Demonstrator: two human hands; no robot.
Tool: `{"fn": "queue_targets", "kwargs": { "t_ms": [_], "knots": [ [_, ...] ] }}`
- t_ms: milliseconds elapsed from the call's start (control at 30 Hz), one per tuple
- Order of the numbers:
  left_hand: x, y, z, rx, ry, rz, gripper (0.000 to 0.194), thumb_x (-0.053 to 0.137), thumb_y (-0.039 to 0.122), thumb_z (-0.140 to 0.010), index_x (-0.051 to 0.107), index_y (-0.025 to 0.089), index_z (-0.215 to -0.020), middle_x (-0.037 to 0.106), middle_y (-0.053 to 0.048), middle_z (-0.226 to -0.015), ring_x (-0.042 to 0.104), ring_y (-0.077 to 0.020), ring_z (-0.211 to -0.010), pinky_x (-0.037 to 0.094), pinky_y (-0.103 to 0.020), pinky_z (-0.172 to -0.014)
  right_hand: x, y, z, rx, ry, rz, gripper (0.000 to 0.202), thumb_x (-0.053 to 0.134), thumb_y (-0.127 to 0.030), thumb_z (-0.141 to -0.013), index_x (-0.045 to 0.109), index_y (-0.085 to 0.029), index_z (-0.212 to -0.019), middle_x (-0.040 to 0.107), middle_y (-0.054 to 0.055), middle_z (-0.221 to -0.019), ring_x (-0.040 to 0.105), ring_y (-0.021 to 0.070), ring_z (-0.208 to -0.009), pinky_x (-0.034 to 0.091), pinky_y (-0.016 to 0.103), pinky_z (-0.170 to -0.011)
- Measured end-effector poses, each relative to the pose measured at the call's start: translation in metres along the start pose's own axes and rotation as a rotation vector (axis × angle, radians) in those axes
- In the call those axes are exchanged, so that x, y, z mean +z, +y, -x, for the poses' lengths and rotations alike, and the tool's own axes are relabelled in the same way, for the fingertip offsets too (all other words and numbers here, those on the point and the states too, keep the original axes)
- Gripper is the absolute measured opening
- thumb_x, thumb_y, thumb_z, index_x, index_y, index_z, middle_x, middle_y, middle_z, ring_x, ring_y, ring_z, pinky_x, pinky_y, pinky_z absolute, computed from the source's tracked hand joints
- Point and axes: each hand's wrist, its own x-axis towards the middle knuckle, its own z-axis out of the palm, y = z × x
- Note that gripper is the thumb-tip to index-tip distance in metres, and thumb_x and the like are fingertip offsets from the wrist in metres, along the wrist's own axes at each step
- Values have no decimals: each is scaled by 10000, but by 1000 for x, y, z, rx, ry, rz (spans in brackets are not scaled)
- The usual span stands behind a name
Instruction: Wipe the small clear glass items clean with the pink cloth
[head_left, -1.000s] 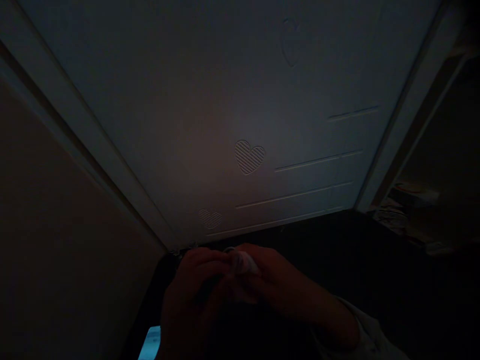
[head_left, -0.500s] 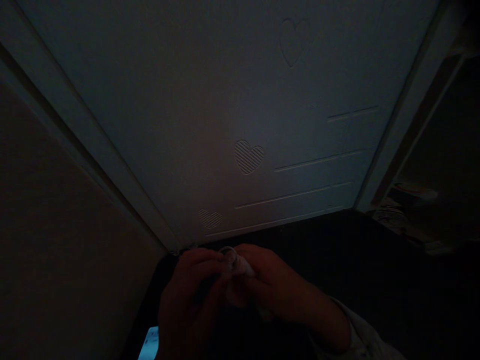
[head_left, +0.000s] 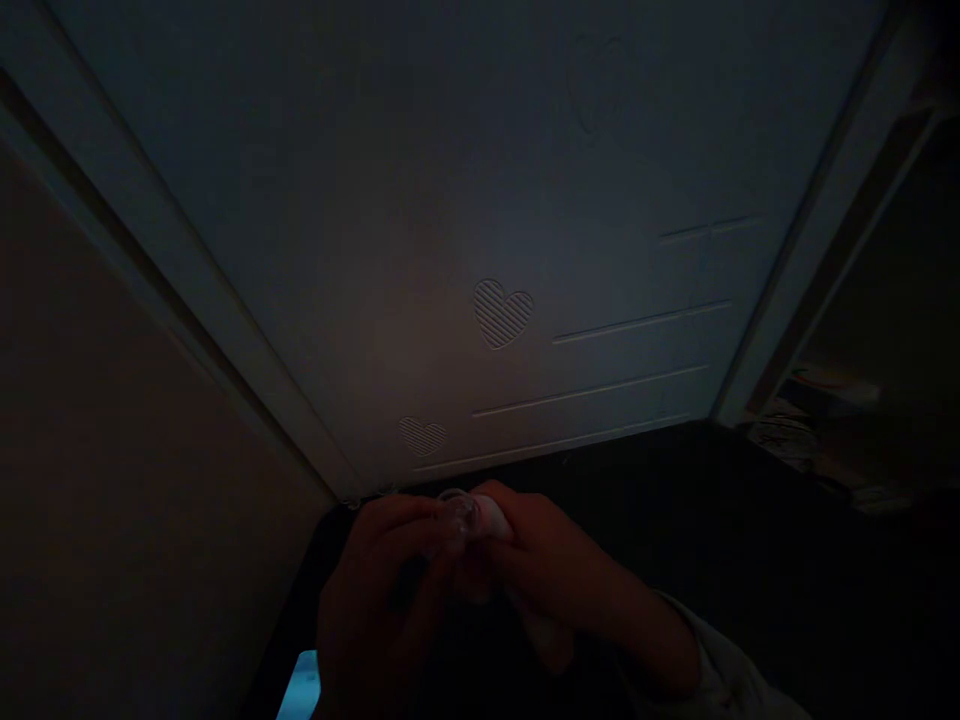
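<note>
The scene is very dark. My right hand (head_left: 555,555), coming from the lower right in a light sleeve (head_left: 712,655), is closed around a small white-and-pink tube-like object (head_left: 493,518). A pale part shows below the palm, perhaps the same object's lower end. At its upper left end sits a small clear, shiny piece (head_left: 461,510) with a thin curved rim. My left hand (head_left: 375,575) pinches this clear piece between thumb and fingers. The two hands almost meet, and the fingers hide much of both parts.
A lit screen (head_left: 301,688), like a phone, glows below my left hand. Ahead stands a pale door (head_left: 435,230) with carved hearts and lines. A wall (head_left: 112,450) rises at left. Papers or books (head_left: 832,390) lie on the right. The floor (head_left: 675,500) is dark.
The clear piece at the left fingertips shows more plainly, and more of the white-and-pink object is visible, including the pale part below my right palm. Both hands stay nearly in place.
</note>
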Motion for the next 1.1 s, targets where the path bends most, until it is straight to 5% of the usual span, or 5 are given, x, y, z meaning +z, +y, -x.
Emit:
{"fn": "queue_targets", "kwargs": {
  "t_ms": [433,1100],
  "knots": [
    [-2,1,0,-1,-24,18,191,618,88,-869,657,269,-918,678,52,-950,678,-91,-860,554,-135,-774,2,6,-3,-37,-31,-314,73,557,-184,-823,611,-182,-872,631,-5,-767,573,147,-688,441,244,-616],
    [-2,-1,1,-38,7,8,197,664,96,-828,688,283,-887,714,23,-915,717,-154,-809,596,-230,-702,0,8,-5,-63,-38,-258,68,535,-179,-839,600,-189,-820,624,-18,-740,561,132,-665,439,226,-614]
  ]
}}
